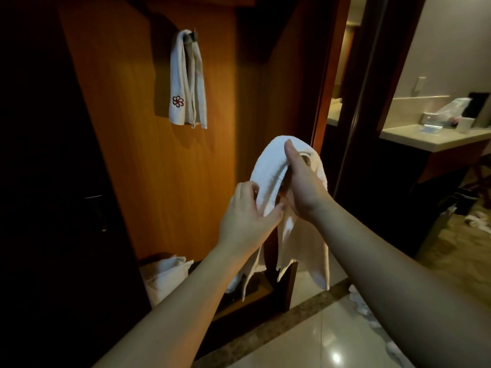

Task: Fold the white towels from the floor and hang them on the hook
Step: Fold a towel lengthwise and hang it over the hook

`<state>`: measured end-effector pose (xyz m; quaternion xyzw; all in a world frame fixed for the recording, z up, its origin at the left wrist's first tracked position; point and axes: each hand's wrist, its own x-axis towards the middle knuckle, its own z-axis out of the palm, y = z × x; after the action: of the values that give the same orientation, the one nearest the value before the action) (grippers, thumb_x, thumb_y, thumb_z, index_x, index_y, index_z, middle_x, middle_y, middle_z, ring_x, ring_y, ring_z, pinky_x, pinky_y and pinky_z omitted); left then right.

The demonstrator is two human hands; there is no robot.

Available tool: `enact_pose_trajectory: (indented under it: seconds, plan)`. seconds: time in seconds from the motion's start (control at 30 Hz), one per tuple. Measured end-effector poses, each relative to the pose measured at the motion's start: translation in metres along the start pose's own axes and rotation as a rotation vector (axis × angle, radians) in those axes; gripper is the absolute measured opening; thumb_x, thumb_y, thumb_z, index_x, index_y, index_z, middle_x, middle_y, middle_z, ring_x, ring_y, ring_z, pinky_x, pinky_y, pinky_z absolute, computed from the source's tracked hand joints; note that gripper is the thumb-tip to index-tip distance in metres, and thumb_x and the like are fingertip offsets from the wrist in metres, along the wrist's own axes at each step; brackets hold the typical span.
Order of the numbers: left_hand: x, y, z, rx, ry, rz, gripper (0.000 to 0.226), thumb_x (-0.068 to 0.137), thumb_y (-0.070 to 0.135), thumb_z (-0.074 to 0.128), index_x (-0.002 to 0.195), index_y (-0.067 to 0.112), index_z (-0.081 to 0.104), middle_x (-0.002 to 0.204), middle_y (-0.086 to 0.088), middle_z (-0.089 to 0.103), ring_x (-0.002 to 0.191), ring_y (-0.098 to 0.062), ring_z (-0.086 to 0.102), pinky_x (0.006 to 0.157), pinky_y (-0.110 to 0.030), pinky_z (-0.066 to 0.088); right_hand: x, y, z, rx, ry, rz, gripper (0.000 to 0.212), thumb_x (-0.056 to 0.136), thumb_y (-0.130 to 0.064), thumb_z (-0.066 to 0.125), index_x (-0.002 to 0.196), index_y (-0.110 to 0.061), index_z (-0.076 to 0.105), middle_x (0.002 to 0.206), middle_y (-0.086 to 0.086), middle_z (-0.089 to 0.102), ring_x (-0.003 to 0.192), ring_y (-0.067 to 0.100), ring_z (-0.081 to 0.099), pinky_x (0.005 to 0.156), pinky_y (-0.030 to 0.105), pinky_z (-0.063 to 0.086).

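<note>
Red flower emblem on hung towel (186, 81); second towel (273, 168) between both hands

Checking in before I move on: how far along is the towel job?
Done: one folded towel hangs on the hook. In hand: a second towel, draped over the right hand and pinched by the left hand. Left: hang it, then the white cloth lying below.
</note>
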<state>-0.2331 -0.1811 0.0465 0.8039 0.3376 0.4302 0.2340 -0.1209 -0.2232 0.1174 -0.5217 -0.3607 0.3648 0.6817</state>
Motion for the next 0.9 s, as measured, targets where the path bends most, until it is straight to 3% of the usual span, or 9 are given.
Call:
enact_pose_trajectory:
  seconds: [0.07,0.17,0.27,0.33,0.47,0.6,0.67,0.8,0.9]
  plan:
    - [0.002,-0.001,0.000,0.028,0.018,0.012,0.038,0.085,0.052,0.063,0.111,0.031,0.045,0.104,0.014,0.050,0.084,-0.005,0.054,0.060,-0.019,0.047,0.000,-0.001,0.001,-0.173,0.013,-0.028,0.128,0.047,-0.094,0.054,0.149,-0.017,0.046,0.151,0.011,0.048,0.135,0.027,0.050,0.117,0.051,0.036]
    - [0.011,-0.005,-0.009,0.011,0.070,0.013,0.021,0.092,0.025,0.062,0.085,0.036,0.045,0.083,0.012,0.051,0.070,0.000,0.054,0.048,-0.014,0.040,0.000,-0.004,0.002,-0.397,0.003,-0.093,0.124,0.055,-0.096,0.038,0.142,-0.009,0.053,0.139,0.011,0.058,0.130,0.026,0.053,0.115,0.049,0.037]
    - [0.024,-0.008,-0.023,0.019,0.118,0.042,0.020,0.090,0.015,0.059,0.083,0.028,0.046,0.080,0.010,0.048,0.071,0.001,0.051,0.056,-0.010,0.041,0.001,0.001,-0.004,-0.566,0.055,-0.220,0.082,0.083,-0.084,0.037,0.122,-0.018,0.065,0.101,-0.007,0.062,0.096,-0.004,0.058,0.094,0.021,0.039]
    - [0.032,-0.007,-0.029,0.044,0.148,0.081,0.015,0.088,0.012,0.057,0.083,0.020,0.046,0.079,0.010,0.044,0.069,-0.002,0.047,0.053,-0.017,0.037,0.003,0.004,-0.007,-0.632,0.124,-0.321,0.050,0.095,-0.070,0.039,0.096,-0.027,0.065,0.084,-0.017,0.058,0.082,-0.009,0.055,0.076,0.015,0.035]
    - [0.045,-0.005,-0.034,0.126,0.195,0.177,0.013,0.089,0.009,0.056,0.086,0.016,0.045,0.083,0.008,0.039,0.064,-0.006,0.041,0.051,-0.020,0.028,0.007,0.010,-0.003,-0.589,0.187,-0.347,0.042,0.100,-0.061,0.044,0.105,-0.024,0.063,0.090,-0.017,0.059,0.089,-0.001,0.055,0.074,0.014,0.035]
    - [0.048,-0.008,-0.034,0.237,0.195,0.249,0.016,0.087,0.002,0.064,0.095,0.008,0.052,0.094,0.003,0.038,0.075,-0.018,0.044,0.063,-0.026,0.031,0.008,0.011,0.000,-0.548,0.233,-0.314,0.039,0.099,-0.061,0.045,0.081,-0.028,0.055,0.081,-0.018,0.057,0.078,-0.004,0.054,0.074,0.020,0.037]
    - [0.044,-0.011,-0.029,0.227,0.171,0.247,0.021,0.086,0.003,0.068,0.100,0.010,0.054,0.097,0.006,0.039,0.080,-0.015,0.044,0.063,-0.018,0.029,0.007,0.007,0.003,-0.559,0.257,-0.335,0.041,0.099,-0.058,0.050,0.070,-0.028,0.054,0.074,-0.014,0.059,0.068,-0.005,0.055,0.065,0.016,0.037]
    - [0.038,-0.021,-0.014,0.197,0.109,0.131,0.030,0.089,0.013,0.070,0.115,0.014,0.057,0.105,0.003,0.052,0.089,-0.011,0.053,0.069,-0.016,0.041,0.011,0.002,0.005,-0.567,0.260,-0.376,0.028,0.098,-0.048,0.057,0.081,-0.027,0.058,0.080,-0.014,0.060,0.076,-0.004,0.055,0.065,0.014,0.038]
    - [0.039,-0.036,-0.012,0.339,0.109,0.090,0.025,0.085,0.015,0.072,0.106,0.017,0.059,0.095,0.007,0.046,0.091,-0.016,0.056,0.073,-0.026,0.047,0.013,-0.001,0.001,-0.595,0.310,-0.368,0.026,0.101,-0.041,0.056,0.086,-0.021,0.060,0.079,-0.013,0.060,0.075,-0.004,0.053,0.062,0.013,0.034]
